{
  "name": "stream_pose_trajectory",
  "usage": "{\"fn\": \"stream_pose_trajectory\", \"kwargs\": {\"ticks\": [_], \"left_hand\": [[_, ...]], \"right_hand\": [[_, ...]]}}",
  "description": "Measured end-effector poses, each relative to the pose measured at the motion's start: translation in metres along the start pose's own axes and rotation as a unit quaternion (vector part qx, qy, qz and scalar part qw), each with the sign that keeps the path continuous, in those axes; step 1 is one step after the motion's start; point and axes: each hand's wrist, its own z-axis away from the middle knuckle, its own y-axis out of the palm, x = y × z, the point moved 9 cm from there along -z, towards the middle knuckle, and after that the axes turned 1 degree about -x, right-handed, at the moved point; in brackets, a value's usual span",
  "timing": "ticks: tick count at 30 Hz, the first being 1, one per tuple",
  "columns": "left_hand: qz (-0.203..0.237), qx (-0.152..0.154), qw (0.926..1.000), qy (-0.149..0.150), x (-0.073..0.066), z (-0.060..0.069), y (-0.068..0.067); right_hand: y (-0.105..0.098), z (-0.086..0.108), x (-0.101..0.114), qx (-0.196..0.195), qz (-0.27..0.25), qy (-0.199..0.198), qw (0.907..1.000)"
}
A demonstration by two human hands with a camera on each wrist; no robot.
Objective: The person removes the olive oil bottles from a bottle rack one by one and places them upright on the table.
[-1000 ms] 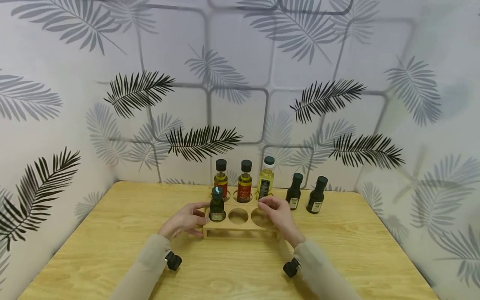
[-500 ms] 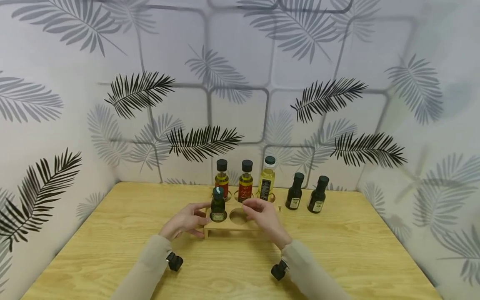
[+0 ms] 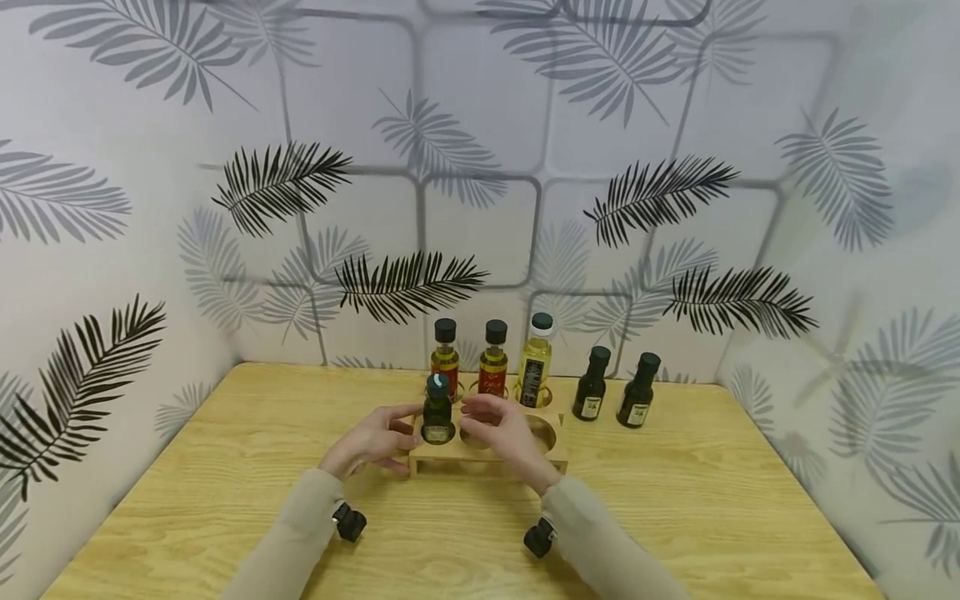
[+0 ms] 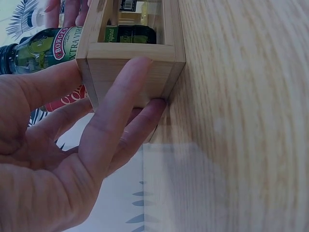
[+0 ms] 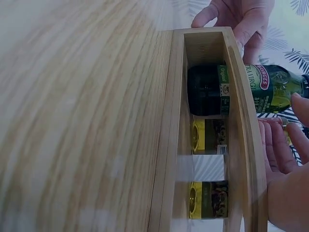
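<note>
A wooden bottle rack stands on the table, with a dark green olive oil bottle upright in its front left hole. Behind it in the back row are two red-labelled oil bottles and a taller pale yellow oil bottle. My left hand rests its fingers against the rack's left end, as the left wrist view shows. Over the front middle hole, my right hand holds nothing and has its fingers beside the green bottle; whether they touch it, I cannot tell.
Two small dark bottles with pale labels stand on the table right of the rack. The front right hole shows bare. A leaf-patterned wall rises behind the wooden table.
My right hand has moved left along the rack, from the front right hole to the middle one near the green bottle. The left hand and all the bottles stay put.
</note>
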Motion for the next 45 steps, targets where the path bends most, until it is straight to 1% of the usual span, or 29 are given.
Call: {"fn": "stream_pose_trajectory", "kwargs": {"ticks": [3,10,13,21,23,26,29,33,40,45], "left_hand": [[0.000,0.001,1.0000,0.002,-0.001,0.000,0.000],[-0.001,0.007,1.0000,0.000,-0.001,0.000,0.000],[0.000,0.009,1.0000,0.000,0.000,0.000,0.001],[0.003,0.007,1.0000,0.000,0.002,0.003,-0.002],[0.004,0.008,1.0000,-0.001,0.002,0.003,-0.002],[0.001,0.008,1.0000,-0.001,0.000,0.003,0.000],[-0.001,0.007,1.0000,0.000,0.000,0.003,0.001],[0.001,0.008,1.0000,-0.001,0.000,0.002,0.002],[-0.004,0.006,1.0000,-0.001,0.001,0.003,0.001],[-0.004,0.004,1.0000,0.000,0.000,0.001,0.002]], "right_hand": [[0.006,-0.002,0.001,0.003,0.004,-0.005,1.0000],[0.022,0.004,0.029,0.005,0.005,0.000,1.0000],[0.025,0.003,0.029,-0.001,0.005,-0.001,1.0000],[0.034,0.002,0.032,-0.008,0.023,0.024,0.9994],[0.035,0.000,0.029,-0.008,0.032,0.024,0.9992],[0.035,-0.007,0.017,-0.010,0.044,0.017,0.9988],[0.034,-0.014,0.003,-0.007,0.044,0.012,0.9989],[0.032,-0.017,-0.007,0.000,0.041,0.019,0.9990],[0.032,-0.016,-0.009,0.010,0.037,0.023,0.9990],[0.030,-0.016,-0.001,0.008,0.033,0.004,0.9994]]}}
